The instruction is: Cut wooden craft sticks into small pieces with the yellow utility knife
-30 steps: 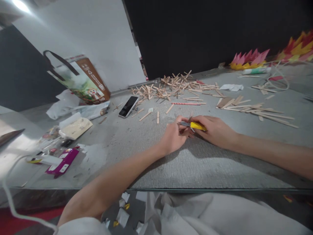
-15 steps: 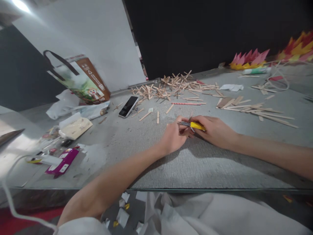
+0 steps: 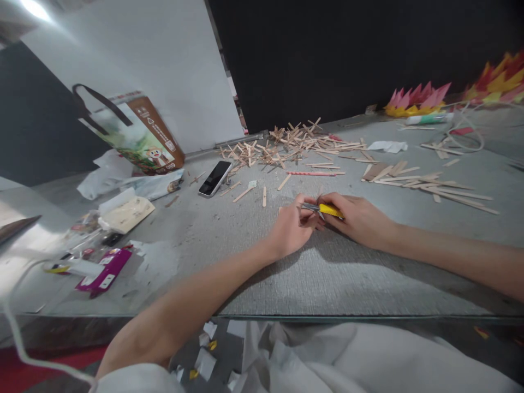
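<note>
head view: left arm reaches in from near left, right arm from the right; hands almost meet low over the table (image 3: 254, 289). right hand (image 3: 362, 219) closed around a yellow knife (image 3: 332, 211), blade pointing left at the left hand (image 3: 291, 225). left fingers curled inward; cannot tell what they grip, view blocked by the fingers themselves. loose sticks (image 3: 264, 196) just beyond. far: stick heap (image 3: 282, 144); phone (image 3: 215, 178) to its left, bag (image 3: 164, 134) farther left.

The right hand (image 3: 363, 220) now sits slightly further along the yellow-handled tool (image 3: 331, 210), hiding a touch more than before.
</note>
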{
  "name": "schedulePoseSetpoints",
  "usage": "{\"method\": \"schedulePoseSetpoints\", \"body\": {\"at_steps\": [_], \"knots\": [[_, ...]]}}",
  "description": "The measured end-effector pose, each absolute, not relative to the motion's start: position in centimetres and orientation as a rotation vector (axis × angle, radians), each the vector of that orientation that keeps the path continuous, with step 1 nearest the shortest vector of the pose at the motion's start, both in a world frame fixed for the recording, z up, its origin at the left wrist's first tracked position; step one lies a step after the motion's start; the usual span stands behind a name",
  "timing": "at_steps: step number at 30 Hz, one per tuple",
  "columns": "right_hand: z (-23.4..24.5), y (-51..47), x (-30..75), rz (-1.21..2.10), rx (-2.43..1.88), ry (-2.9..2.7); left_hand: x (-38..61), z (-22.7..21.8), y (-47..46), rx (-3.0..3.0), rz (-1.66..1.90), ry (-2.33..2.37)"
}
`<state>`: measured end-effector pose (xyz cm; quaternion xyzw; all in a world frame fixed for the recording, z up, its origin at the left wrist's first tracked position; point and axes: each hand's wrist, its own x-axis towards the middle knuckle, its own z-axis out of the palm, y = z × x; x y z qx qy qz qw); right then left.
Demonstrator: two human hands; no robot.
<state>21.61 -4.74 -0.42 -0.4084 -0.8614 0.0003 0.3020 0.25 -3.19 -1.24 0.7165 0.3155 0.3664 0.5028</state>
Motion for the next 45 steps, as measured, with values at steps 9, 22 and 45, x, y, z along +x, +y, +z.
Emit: {"method": "schedulePoseSetpoints", "body": {"at_steps": [9,22,45], "knots": [[-0.4,-4.8,21.6,0.050,-1.119,-2.272,0.1,-1.5,-3.0,1.773,0.894,0.765],[-0.4,-4.9,21.6,0.112,-1.135,-2.258,0.0,-1.6,-3.0,1.740,0.899,0.727],[0.7,-5.6,21.0,0.096,-1.156,-2.221,0.1,-0.1,-3.3,1.525,0.899,0.734]]}}
